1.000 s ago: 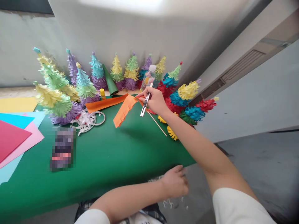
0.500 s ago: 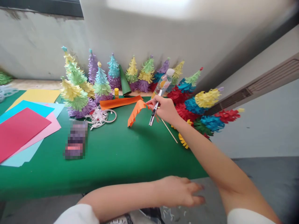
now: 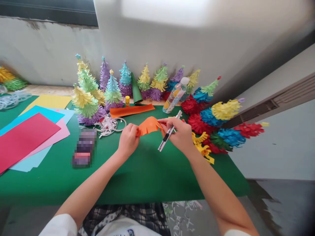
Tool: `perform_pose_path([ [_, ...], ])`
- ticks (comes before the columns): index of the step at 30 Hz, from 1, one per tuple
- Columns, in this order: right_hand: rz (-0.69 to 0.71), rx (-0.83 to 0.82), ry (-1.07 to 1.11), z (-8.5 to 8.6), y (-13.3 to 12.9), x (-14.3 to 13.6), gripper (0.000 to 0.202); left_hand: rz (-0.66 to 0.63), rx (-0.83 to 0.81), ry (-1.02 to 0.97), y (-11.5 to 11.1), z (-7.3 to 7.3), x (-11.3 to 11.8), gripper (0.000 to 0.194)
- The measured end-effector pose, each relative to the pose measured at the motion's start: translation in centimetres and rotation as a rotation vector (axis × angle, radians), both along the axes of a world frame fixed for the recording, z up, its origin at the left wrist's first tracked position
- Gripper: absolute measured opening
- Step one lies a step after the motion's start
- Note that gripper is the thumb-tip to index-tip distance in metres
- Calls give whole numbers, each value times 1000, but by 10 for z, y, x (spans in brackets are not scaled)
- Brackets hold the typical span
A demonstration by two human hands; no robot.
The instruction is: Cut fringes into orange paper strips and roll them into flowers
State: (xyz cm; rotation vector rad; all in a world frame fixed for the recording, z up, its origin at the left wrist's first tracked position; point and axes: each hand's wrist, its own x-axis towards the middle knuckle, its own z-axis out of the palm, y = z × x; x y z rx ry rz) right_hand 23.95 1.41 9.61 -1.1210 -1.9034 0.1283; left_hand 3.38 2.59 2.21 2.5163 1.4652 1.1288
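Orange strip [image 3: 149, 126]: between the two hands, lifted off the green table [image 3: 137, 177]
Long axis: runs crosswise from left grip to right grip, bowed upward midway
Cut slits: along the edge nearer the person
Left hand [image 3: 129, 139]: closed, fingers pinching the strip's left end
Right hand [image 3: 180, 132]: closed, fingertips at the strip's right end, cutter in the same grip
Cutter [image 3: 169, 132]: slanted across the right fingers, lower end toward the person and leftward; whether the blade is out, cannot tell
Nearer hand: neither; each has an end
Folded orange paper [image 3: 131, 110]: beyond the strip, nearly parallel to it
White ring [image 3: 125, 122]: just beyond the left grip
Phone [image 3: 85, 147]: left of the left hand, flat, image blurred
Bottle [image 3: 175, 95]: beyond the right grip, apparently leaning
Yellow fringe [image 3: 203, 149]: right of the right hand, near the wrist
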Motion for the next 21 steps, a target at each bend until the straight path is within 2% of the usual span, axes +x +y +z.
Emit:
perform_pose_path([
  [3,31,208,-285,-13,-8,17,22,-18,6,91,-5,0,-21,18],
  [4,71,231,-393,-20,-11,22,21,-29,4,125,-8,-1,-28,20],
  [6,98,204,-566,-39,-16,31,24,-77,-14,199,-15,-7,-40,21],
  [8,98,141,-636,-60,-21,36,26,-134,-44,270,-23,-16,-46,26],
  [12,130,-80,-562,-89,-26,40,25,-178,-98,368,-35,-29,-49,43],
  [16,157,-363,-510,-90,-29,46,30,-169,-155,427,-42,-22,-48,44],
  [18,172,-418,-496,-87,-31,47,33,-170,-171,441,-44,-16,-45,48],
  [21,177,-429,-473,-84,-34,44,37,-249,-207,446,-47,-11,-35,63],
])
